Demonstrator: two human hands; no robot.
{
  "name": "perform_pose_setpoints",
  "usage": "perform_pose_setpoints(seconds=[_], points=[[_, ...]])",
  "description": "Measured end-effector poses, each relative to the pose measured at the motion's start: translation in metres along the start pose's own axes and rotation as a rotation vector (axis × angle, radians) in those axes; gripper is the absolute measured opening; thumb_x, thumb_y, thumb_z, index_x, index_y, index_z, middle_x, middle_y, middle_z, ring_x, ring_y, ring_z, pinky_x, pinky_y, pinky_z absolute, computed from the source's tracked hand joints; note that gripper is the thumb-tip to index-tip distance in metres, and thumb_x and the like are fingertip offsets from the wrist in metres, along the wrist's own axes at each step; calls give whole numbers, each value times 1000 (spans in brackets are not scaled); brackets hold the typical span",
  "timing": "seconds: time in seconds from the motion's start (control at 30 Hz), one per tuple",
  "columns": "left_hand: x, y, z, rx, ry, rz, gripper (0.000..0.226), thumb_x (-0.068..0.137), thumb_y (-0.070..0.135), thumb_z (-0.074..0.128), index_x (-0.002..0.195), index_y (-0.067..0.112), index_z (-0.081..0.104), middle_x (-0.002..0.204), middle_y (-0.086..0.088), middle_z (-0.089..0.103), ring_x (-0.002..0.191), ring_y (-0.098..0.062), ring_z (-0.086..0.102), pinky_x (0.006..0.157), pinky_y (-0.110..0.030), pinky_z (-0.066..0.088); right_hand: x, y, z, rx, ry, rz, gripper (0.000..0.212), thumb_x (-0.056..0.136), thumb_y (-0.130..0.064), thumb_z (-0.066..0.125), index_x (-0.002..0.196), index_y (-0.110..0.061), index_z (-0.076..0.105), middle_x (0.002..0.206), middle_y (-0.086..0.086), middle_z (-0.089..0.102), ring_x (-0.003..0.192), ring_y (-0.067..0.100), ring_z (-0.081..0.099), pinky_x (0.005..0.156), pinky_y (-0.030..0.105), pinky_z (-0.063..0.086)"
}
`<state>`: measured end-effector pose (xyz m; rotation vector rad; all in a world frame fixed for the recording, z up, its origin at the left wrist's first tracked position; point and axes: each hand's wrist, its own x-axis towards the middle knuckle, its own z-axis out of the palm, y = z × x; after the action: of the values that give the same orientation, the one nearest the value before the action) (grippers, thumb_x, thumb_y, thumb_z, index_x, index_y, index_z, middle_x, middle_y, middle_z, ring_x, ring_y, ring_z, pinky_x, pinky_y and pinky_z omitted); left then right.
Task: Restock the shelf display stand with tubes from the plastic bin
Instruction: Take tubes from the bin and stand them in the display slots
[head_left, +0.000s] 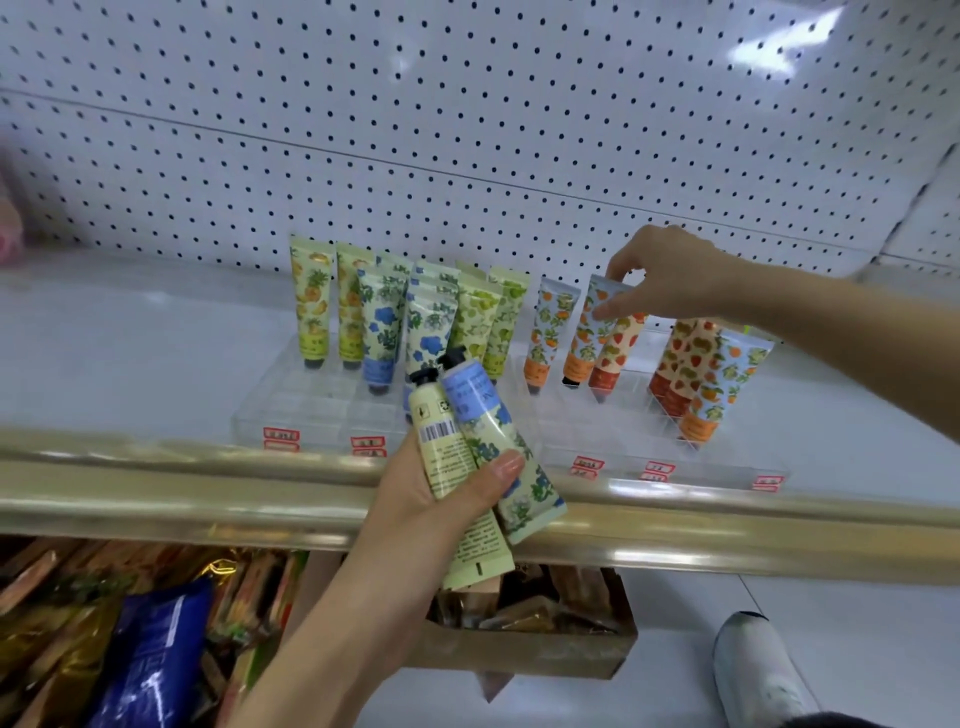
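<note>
Two clear display stands sit on the white shelf: a left stand (291, 410) with yellow, blue-flower and green tubes standing cap down, and a right stand (623, 441) with orange-print and strawberry tubes. My right hand (670, 273) pinches the flat top end of an orange-print tube (587, 332) that stands in the right stand's back row. My left hand (441, 499) holds two tubes in front of the shelf edge, caps up: a pale yellow tube (452, 452) showing its barcode and a blue-flower tube (498, 441). No plastic bin is in view.
A gold rail (156, 483) edges the shelf, with white pegboard (467, 130) behind. Below hang packed snack bags (145, 649) and a cardboard box (545, 644) of goods. A shoe (753, 670) shows on the floor at the lower right. Red price labels (280, 436) front both stands.
</note>
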<state>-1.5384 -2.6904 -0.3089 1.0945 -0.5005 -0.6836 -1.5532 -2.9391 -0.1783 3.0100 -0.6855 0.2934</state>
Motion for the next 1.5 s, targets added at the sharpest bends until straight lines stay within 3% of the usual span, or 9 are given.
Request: perform_pose_setpoints(seconds=[0.13, 0.47, 0.63, 0.83, 0.93, 1.03, 1.17, 1.27, 1.5], points=[[1, -1, 1, 10, 17, -14, 42, 57, 30, 68, 98, 25, 62, 84, 4, 76, 78, -13, 73, 68, -31, 53, 3, 2, 7, -11, -21, 4, 30, 79, -43, 71, 88, -14, 68, 79, -2, 59, 85, 21, 49, 80, 38, 32], [6, -3, 4, 20, 2, -40, 43, 60, 30, 68, 102, 22, 62, 86, 2, 76, 80, -15, 73, 70, -29, 55, 7, 1, 11, -40, -1, 5, 30, 81, -42, 69, 98, -17, 67, 96, 0, 54, 94, 20, 45, 89, 43, 36], [5, -6, 6, 30, -16, -67, 45, 61, 31, 68, 104, 23, 62, 88, 1, 76, 81, -16, 73, 61, -28, 55, 9, 1, 13, -80, 15, 8, 34, 82, -42, 68, 104, -17, 67, 99, 1, 54, 95, 21, 46, 87, 41, 34], [-4, -6, 6, 37, 7, -95, 39, 60, 29, 70, 98, 23, 64, 89, -1, 76, 84, -20, 73, 78, -39, 55, -3, 2, -7, -68, 82, -21, 35, 83, -40, 67, 114, -23, 64, 126, 3, 53, 120, 22, 47, 100, 44, 36], [-10, -5, 6, 25, 19, -98, 42, 57, 30, 70, 99, 23, 65, 92, -2, 76, 87, -21, 72, 81, -41, 55, -32, -9, -21, 126, 150, -96, 22, 83, -35, 67, 103, -25, 68, 109, -4, 61, 101, 12, 58, 77, 22, 44], [-16, -5, 8, -20, 35, -94, 48, 56, 31, 71, 103, 22, 65, 95, -4, 75, 90, -22, 72, 85, -43, 53, -78, -34, -17, 533, -4, -101, 10, 81, -32, 69, 88, -26, 70, 71, -16, 68, 63, 0, 61, 50, 6, 41], [-22, -5, 7, -86, 86, -81, 47, 64, 29, 69, 110, 18, 64, 99, -8, 75, 95, -26, 71, 89, -47, 53, -127, -64, 15, 749, -193, -159, 35, 67, -43, 66, 85, -13, 70, 68, -5, 68, 60, 7, 65, 61, 22, 53], [-25, -3, 5, -125, 117, -55, 41, 70, 27, 66, 109, 16, 63, 98, -10, 74, 91, -25, 71, 80, -39, 56, -143, -76, 35, 863, -271, -93, 41, 63, -48, 64, 85, -14, 69, 69, -3, 67, 61, 7, 65, 64, 24, 54], [-36, 3, -10, -112, 154, -15, 40, 71, 29, 65, 109, 17, 63, 98, -9, 74, 90, -24, 71, 75, -35, 57, -143, -106, 55, 1136, -328, 68, 9, 80, -22, 71, 80, -14, 68, 68, -2, 67, 65, 8, 66, 68, 20, 55]])
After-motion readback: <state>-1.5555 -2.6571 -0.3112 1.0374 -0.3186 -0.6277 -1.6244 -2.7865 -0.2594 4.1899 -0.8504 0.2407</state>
